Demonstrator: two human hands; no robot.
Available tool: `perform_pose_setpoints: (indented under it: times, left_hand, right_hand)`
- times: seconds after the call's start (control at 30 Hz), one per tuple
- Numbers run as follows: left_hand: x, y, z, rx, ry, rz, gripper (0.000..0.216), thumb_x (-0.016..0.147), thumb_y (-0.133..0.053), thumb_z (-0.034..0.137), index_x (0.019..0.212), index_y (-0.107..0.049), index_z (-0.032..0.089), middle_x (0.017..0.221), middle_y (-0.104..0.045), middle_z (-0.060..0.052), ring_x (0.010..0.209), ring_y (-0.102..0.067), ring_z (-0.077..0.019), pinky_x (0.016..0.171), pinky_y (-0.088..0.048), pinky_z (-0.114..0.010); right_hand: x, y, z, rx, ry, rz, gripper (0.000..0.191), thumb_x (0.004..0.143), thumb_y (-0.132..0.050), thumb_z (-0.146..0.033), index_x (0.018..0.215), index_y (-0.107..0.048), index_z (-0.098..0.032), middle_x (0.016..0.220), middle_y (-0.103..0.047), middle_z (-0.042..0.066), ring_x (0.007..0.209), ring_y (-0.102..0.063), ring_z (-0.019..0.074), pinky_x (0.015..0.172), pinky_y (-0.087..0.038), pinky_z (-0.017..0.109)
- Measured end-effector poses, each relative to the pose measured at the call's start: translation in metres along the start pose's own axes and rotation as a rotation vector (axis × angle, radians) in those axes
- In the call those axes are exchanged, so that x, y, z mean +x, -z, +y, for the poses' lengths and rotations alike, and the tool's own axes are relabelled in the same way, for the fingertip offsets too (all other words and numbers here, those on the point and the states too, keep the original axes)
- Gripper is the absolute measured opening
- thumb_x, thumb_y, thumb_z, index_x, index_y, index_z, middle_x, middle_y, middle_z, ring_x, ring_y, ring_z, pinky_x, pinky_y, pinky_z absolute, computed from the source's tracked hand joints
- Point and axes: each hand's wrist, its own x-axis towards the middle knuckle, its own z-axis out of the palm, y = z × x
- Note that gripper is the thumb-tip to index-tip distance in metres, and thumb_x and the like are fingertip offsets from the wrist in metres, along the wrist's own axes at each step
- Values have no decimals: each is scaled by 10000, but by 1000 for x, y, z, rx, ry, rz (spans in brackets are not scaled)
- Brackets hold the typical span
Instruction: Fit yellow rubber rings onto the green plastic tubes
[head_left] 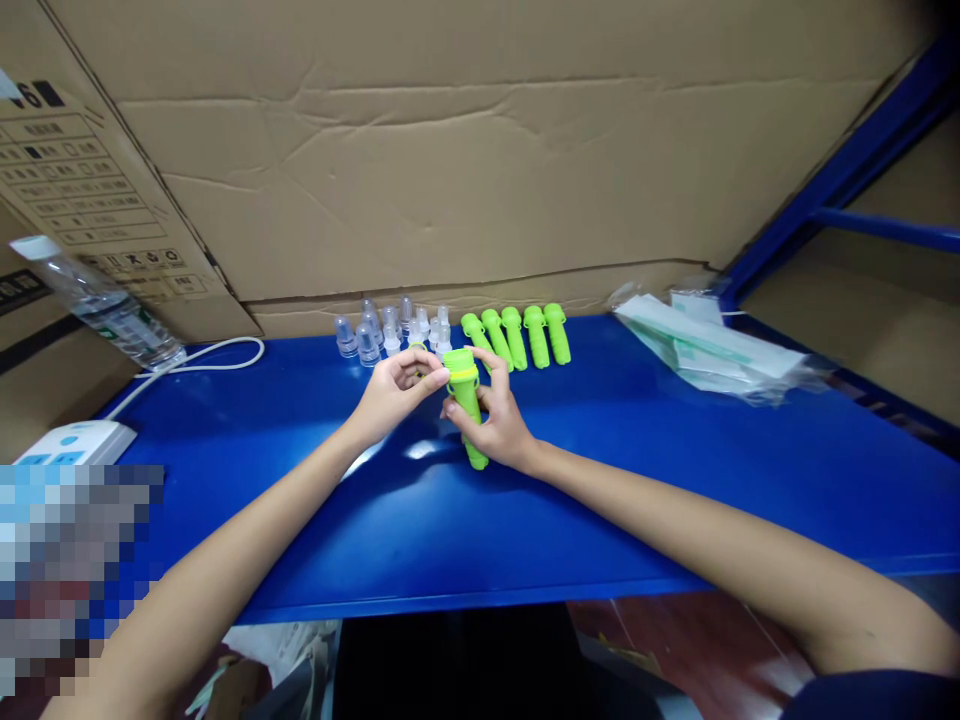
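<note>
"Green tube (465, 394), centre of the frame: right hand (501, 418) wrapped round it, left hand (401, 385) pinching the yellow ring (463, 377) near its top."

"Handling?"

"Light, stiff, slightly slippery, I'd judge from here; hold mid-length."

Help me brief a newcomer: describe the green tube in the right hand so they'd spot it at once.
Find the blue tabletop in front of the tall cardboard. Near its middle, the right hand grips the bright green tube, the left hand at its upper end. Unlike the five green tubes lined up behind, it is hand-held, with a yellow band near its top.
</note>
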Motion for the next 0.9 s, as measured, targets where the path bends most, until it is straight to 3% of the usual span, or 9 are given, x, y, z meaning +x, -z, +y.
perform_pose_setpoints:
  times: [0.17, 0.27, 0.5, 0.67, 0.9]
  left_hand:
    - [-1, -1, -1, -4, 6, -44, 468, 715, -833, 458, 1040, -658, 170, 813, -647, -10, 738, -616, -109, 683, -512, -216]
    - [-2, 0, -3, 52, 15, -83, 478, 747, -789, 515, 1046, -684, 157, 764, -645, -16, 672, -605, -118, 627, -502, -236]
    - [-2, -1, -6, 154, -133, 132, 331, 779, -767, 460, 865, -719, 144, 907, -690, -40, 806, -644, -127, 743, -528, -238]
    - [0, 3, -11, 163, -148, 210, 292, 792, -763, 423, 910, -737, 157, 973, -736, -61, 890, -677, -155, 825, -534, -272]
    - [0, 6, -11, 401, -337, 188, 196, 846, -733, 333, 975, -761, 189, 968, -706, -63, 844, -635, -136, 667, -476, -229]
  right_hand:
    - [0, -1, 0, 105, 24, -26, 646, 922, -606, -368, 1378, -173, -218, 845, -662, 35, 681, -705, 208, 648, -582, 391]
    - [1, -2, -2, 125, 1, -35, 630, 911, -638, -391, 1326, -190, -232, 853, -679, 35, 685, -706, 199, 638, -571, 365]
    - [7, -3, -3, 207, -161, -52, 612, 892, -653, -475, 1315, -260, -271, 765, -645, -39, 472, -579, 119, 448, -477, 265]
    - [9, -2, -2, 203, -186, -8, 365, 932, -571, -532, 1041, -372, -246, 868, -669, -3, 548, -617, 99, 495, -480, 236]
    - [9, 1, -5, 222, -198, -40, 395, 977, -420, -609, 998, -461, -217, 849, -644, 7, 577, -615, 103, 500, -468, 236]
